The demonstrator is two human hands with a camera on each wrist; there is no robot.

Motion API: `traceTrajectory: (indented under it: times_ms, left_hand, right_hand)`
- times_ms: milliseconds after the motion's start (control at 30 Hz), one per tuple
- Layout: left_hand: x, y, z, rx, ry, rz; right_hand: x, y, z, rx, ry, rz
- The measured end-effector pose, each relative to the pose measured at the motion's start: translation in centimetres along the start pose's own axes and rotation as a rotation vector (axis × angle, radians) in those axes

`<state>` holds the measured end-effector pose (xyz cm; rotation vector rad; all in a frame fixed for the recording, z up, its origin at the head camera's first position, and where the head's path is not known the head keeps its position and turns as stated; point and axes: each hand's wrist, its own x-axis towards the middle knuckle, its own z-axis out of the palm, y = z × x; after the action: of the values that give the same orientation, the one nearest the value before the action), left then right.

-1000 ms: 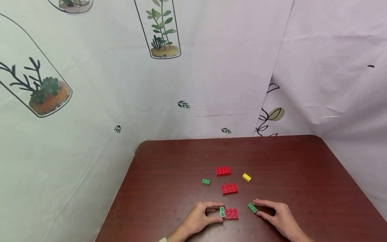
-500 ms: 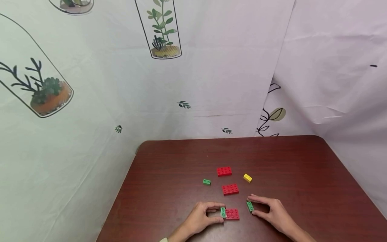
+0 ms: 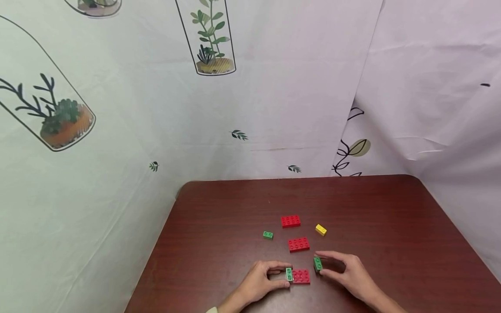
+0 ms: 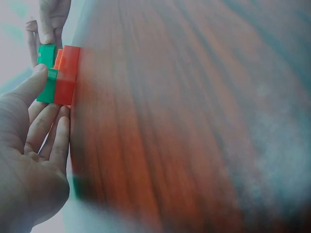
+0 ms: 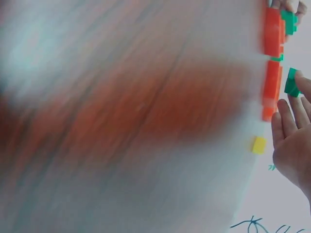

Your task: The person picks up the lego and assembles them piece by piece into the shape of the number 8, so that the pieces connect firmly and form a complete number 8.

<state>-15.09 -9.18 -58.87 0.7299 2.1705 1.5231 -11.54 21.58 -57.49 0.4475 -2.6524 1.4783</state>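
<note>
In the head view a red building brick point(image 3: 301, 277) lies on the table, with a small green two-stud brick point(image 3: 288, 274) seated across its left end. My left hand point(image 3: 260, 280) pinches that green brick between thumb and fingers; the left wrist view shows the thumb point(image 4: 36, 80) against its side. To the right, my right hand point(image 3: 352, 274) pinches a second green two-stud brick point(image 3: 318, 264), held just off the red brick's right end. The right wrist view shows this green brick point(image 5: 292, 82) raised between thumb and fingertips.
Beyond the hands lie two more red bricks, a nearer one point(image 3: 298, 244) and a farther one point(image 3: 291, 221). A loose green brick point(image 3: 268, 235) sits to their left, a yellow brick point(image 3: 321, 230) to their right. Patterned cloth point(image 3: 274, 108) hangs behind the dark wooden table point(image 3: 211, 217).
My right hand has moved left with its green brick, which has turned from slanted to nearly in line with the other green one. The left hand stays where it was.
</note>
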Motion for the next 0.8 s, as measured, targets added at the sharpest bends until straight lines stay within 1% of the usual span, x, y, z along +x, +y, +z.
traceTrajectory:
  times_ms: [200,333,600,800]
  left_hand:
    - [0.0,0.1,-0.1,-0.004,-0.004,-0.003]
    - [0.0,0.1,-0.1,0.003,-0.002,0.003]
    - [0.0,0.1,0.0,0.000,0.002,0.006]
    - [-0.1,0.2,0.0,0.008,0.004,0.007]
  right_hand:
    - [0.2,-1.2,0.5,0.097,-0.035,-0.003]
    - [0.3,-1.5,1.0,0.134,-0.052,0.012]
    - [0.1,-1.5,1.9,0.162,-0.074,0.054]
    - [-0.1,-1.4,2.3,0.187,-0.082,0.033]
